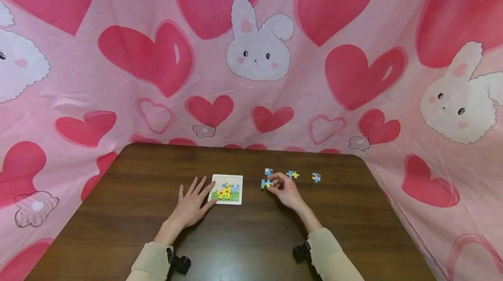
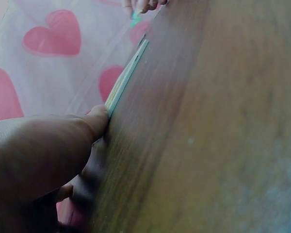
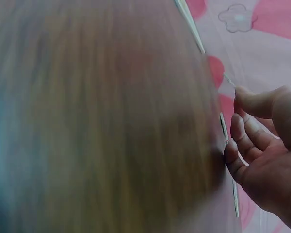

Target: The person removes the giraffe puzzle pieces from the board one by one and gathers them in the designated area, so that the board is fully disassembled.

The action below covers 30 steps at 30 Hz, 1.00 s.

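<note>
Two hands on dark wooden bench [image 1: 251, 246]. Left hand [image 1: 191, 206] lies flat, fingers [image 1: 201, 187] straight and spread, tips touching left edge of one puzzle board [image 1: 227, 189] with giraffe picture. Right hand [image 1: 285, 190] just right of board, fingers curled, pinching one puzzle piece [image 1: 265, 183]. Loose pieces on bench beyond hand: three, namely one [image 1: 269, 171] near fingers, one [image 1: 292, 174] further right, one [image 1: 316, 177] furthest right. Behind bench: one pink cloth [image 1: 251, 76] with hearts and rabbits.
</note>
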Tool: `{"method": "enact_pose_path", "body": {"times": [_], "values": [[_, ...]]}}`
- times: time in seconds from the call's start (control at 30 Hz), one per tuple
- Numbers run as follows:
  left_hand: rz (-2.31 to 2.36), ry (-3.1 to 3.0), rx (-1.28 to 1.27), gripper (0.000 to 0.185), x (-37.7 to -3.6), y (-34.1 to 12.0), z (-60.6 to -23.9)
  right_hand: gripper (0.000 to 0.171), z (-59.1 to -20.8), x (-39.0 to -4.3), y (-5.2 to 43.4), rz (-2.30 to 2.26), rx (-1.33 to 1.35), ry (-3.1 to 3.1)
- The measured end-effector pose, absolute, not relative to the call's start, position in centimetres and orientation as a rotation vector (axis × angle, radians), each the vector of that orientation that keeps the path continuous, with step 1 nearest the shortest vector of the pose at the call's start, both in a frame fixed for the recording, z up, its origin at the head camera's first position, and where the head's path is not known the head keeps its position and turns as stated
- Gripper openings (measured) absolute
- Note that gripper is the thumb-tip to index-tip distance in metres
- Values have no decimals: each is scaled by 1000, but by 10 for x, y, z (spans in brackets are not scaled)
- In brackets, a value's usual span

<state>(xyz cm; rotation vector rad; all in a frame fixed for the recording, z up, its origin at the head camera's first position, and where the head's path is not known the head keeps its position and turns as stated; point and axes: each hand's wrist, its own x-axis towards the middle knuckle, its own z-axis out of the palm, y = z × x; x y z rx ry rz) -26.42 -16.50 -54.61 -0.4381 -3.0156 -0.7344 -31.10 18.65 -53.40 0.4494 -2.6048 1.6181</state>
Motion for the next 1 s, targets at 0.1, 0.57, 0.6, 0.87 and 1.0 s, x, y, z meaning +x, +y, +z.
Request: {"method": "enact_pose_path", "body": {"times": [0.1,0.57,0.6,0.87,1.0], "values": [[-706,-3043,-429,69,-264,-165,-545,20,-534,-310,191,1567,418,-2638],[-748,-2959,-442,71,-267,-168,-557,21,-539,-305,199,1497,468,-2682],[-747,-2957,-444,71,-268,-168,-558,22,-539,-305,199,1489,463,-2683],[-708,-3014,-429,69,-266,-166,-549,23,-542,-304,199,1418,433,-2708],[-725,-3013,-426,70,-264,-166,-549,30,-541,-304,198,1416,433,-2682]]}}
